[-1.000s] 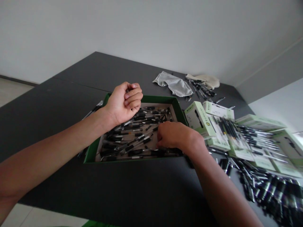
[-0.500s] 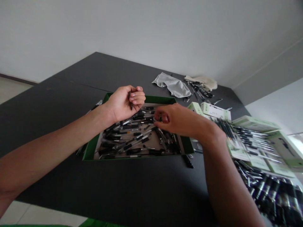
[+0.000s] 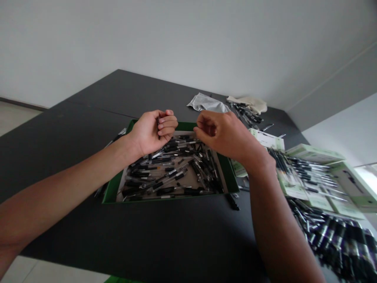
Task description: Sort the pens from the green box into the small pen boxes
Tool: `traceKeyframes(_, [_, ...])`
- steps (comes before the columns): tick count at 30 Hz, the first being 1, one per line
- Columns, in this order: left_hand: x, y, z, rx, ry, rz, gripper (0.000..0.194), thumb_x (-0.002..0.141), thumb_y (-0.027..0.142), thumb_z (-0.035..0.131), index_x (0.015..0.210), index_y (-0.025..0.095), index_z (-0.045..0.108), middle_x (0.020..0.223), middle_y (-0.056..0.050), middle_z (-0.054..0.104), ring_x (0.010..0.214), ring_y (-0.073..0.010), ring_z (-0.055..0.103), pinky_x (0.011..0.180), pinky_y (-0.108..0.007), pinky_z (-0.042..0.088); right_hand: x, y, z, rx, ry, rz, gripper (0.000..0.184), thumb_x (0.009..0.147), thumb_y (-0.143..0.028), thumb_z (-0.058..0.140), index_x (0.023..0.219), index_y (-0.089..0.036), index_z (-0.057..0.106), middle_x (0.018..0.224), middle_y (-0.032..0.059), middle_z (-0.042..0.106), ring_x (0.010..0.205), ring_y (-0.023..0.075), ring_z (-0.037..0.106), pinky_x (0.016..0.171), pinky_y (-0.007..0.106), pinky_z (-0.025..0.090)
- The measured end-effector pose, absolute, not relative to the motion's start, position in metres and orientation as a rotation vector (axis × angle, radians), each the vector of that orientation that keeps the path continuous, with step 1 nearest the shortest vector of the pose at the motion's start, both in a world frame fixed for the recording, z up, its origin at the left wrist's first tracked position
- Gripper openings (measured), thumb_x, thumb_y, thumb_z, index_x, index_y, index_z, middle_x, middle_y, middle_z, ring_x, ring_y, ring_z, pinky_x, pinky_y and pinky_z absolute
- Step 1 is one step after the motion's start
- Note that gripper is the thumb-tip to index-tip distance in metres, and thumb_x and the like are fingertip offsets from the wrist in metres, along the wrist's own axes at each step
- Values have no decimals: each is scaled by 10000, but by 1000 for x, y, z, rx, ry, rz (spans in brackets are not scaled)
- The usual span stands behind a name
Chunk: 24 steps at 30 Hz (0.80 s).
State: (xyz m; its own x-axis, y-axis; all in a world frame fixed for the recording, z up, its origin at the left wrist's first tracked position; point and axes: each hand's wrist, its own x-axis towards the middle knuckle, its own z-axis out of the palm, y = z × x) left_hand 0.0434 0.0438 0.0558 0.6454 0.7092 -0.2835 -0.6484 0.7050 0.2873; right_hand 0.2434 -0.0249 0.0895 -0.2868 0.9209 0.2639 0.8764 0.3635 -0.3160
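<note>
My left hand [image 3: 153, 131] is raised over the back left of a green cardboard box [image 3: 111, 192], its fingers curled around a thin dark pen part [image 3: 158, 121]. My right hand [image 3: 219, 133] hangs over the box's back right rim, fingertips pinched together, and anything in them is hidden. Neither hand touches the loose black and clear pens [image 3: 173, 173] lying crisscrossed in the box.
A dark pen [image 3: 232, 202] lies on the black table [image 3: 73, 232] by the box's front right corner. Behind are a grey cloth [image 3: 206, 103], a beige cloth [image 3: 249, 104] and loose pens [image 3: 246, 114]. Pale green packets [image 3: 312, 181] and a heap of black pen parts [image 3: 332, 239] lie right.
My right hand has risen toward the box's back rim, fingers still pinched. My left hand has barely moved. The view has tilted slightly, so the table sits lower in the picture.
</note>
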Motion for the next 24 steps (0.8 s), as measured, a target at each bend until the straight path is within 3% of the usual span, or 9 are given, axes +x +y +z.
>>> traceKeyframes(5, [41, 43, 58, 128, 386, 857, 308, 927, -14, 346, 740, 212, 441, 473, 97, 285, 292, -69, 311, 273, -166, 193, 253, -25, 93, -1672, -2269, 229, 143, 905, -261, 623, 955, -173, 724, 768, 12, 703, 666, 130, 579, 647, 257, 382])
traceKeyframes(9, [42, 43, 58, 139, 372, 853, 321, 940, -10, 324, 734, 211, 432, 481, 97, 276, 293, -65, 305, 272, -172, 195, 229, -31, 80, -1735, -2559, 759, 185, 897, -209, 639, 1010, -216, 785, 920, 28, 788, 767, 144, 699, 692, 231, 462])
traceKeyframes(12, [42, 43, 57, 138, 374, 852, 319, 932, -12, 323, 729, 210, 429, 482, 99, 268, 293, -61, 303, 272, -167, 186, 201, -39, 67, -2009, -2697, 999, 221, 861, -279, 722, 1040, -188, 815, 1011, 103, 810, 898, 218, 762, 774, 263, 527])
traceKeyframes(15, [41, 43, 58, 130, 375, 844, 305, 906, -21, 335, 728, 207, 434, 479, 100, 265, 293, -60, 301, 273, -161, 175, 181, -45, 59, -2195, -2716, 816, 390, 863, -382, 735, 1148, -121, 791, 1071, 198, 794, 1024, 295, 763, 872, 335, 553])
traceKeyframes(17, [41, 43, 57, 130, 368, 840, 294, 880, -28, 344, 728, 207, 437, 482, 100, 264, 295, -62, 302, 273, -164, 175, 176, -46, 56, -2188, -2724, 703, 385, 892, -360, 687, 1164, -104, 779, 1077, 221, 787, 1051, 311, 757, 878, 352, 556])
traceKeyframes(21, [44, 40, 58, 120, 391, 834, 269, 804, -38, 371, 716, 205, 448, 492, 85, 316, 317, -71, 346, 289, -157, 252, 190, -42, 63, -2045, -2729, 633, 290, 901, -285, 596, 1046, -122, 787, 1000, 186, 792, 935, 298, 764, 768, 340, 538])
traceKeyframes(24, [50, 34, 60, 91, 479, 850, 247, 752, -39, 397, 714, 189, 482, 534, 27, 467, 398, -94, 496, 382, -152, 445, 213, -37, 78, -1915, -2562, 426, 282, 942, -277, 523, 1035, -153, 759, 943, 124, 779, 791, 221, 723, 709, 304, 486])
